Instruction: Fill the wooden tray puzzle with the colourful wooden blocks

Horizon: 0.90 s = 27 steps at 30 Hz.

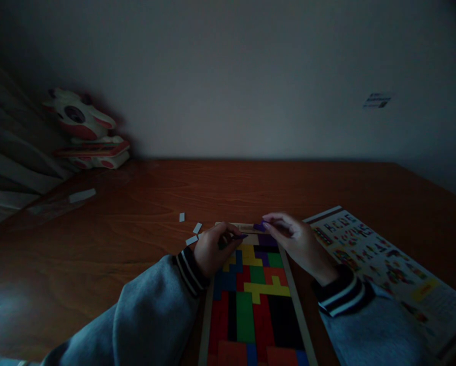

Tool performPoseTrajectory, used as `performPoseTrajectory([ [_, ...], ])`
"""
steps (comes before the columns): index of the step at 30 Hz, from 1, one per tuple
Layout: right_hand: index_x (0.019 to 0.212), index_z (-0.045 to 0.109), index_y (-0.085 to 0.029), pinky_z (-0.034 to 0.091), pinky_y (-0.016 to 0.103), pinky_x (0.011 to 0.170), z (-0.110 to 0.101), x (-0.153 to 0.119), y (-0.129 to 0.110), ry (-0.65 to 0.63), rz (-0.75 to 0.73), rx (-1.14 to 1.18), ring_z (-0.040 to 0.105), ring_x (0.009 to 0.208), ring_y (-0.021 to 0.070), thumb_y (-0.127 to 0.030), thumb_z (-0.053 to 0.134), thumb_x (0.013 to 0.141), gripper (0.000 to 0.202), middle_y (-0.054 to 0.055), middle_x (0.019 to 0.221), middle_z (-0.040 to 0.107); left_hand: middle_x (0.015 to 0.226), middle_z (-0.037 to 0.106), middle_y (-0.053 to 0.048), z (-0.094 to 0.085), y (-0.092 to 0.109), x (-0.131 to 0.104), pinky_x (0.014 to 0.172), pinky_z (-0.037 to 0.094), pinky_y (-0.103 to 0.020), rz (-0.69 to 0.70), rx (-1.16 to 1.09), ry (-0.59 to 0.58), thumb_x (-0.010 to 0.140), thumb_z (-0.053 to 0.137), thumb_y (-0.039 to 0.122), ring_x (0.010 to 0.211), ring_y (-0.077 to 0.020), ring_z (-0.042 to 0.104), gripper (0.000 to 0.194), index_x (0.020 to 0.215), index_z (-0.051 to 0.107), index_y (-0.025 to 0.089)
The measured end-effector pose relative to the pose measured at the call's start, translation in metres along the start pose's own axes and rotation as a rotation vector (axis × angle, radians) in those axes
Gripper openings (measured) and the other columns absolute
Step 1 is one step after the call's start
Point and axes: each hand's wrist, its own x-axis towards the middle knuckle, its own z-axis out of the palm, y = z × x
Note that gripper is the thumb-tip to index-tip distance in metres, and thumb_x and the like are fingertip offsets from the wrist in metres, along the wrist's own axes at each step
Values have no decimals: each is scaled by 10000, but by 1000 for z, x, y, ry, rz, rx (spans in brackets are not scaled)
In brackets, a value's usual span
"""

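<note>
A wooden puzzle board [297, 305] lies in front of me, filled over most of its area with flat blocks in red, green, yellow, blue, black and purple. Near its far left corner, my left hand [217, 246] is closed in a pinch on a small purple puzzle piece [242, 236]. My right hand [294, 241] pinches another purple puzzle piece [259, 227] over the far right corner. A pale bare strip of the board shows between the two hands. My left fingers partly hide the blocks beneath them.
Several small white pieces [182, 217] lie on the brown wooden table [144, 203] left of the board. A printed pattern sheet [384, 274] lies to the right. At the back left stands a cow-shaped toy [85, 127] beside a curtain. A white strip [82, 195] lies nearer me.
</note>
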Motion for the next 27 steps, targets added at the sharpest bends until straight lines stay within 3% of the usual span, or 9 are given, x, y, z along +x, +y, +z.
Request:
performPoseTrajectory([
  [5,1044,662,-249,602,354,797,-3,-1,-6,-41,-73,-66,720,911,190,-316,612,892,173,40,1002,743,763,665,-15,1,0,-1,531,430,-202,13,-6,6,844,674,188,592,-104,561,98,938,654,169],
  [10,1005,675,-259,570,316,819,0,-3,-7,-243,-302,-229,698,913,156,-171,591,894,165,9,980,731,755,662,-11,2,-2,-1,529,438,-194,24,-12,10,840,670,182,595,-103,572,94,931,651,167],
  [14,1046,666,-258,552,318,854,2,-4,-5,-310,-345,-234,681,952,148,-137,581,900,207,12,1023,729,738,653,-6,0,-2,-1,522,436,-192,30,-10,-9,842,668,184,578,-99,560,108,946,647,165],
  [20,1071,705,-265,524,420,898,-1,-5,-8,-360,-405,-403,626,1004,207,-277,674,869,205,50,1053,696,744,658,-14,1,-1,-1,530,448,-196,31,-18,3,845,672,202,596,-107,576,97,933,651,167],
  [27,1148,711,-297,513,474,927,1,-6,-7,-376,-437,-495,578,1091,244,-388,639,900,273,81,1146,647,721,641,-3,1,-2,-1,514,437,-190,25,-7,-1,846,659,203,580,-100,561,97,935,648,166],
])
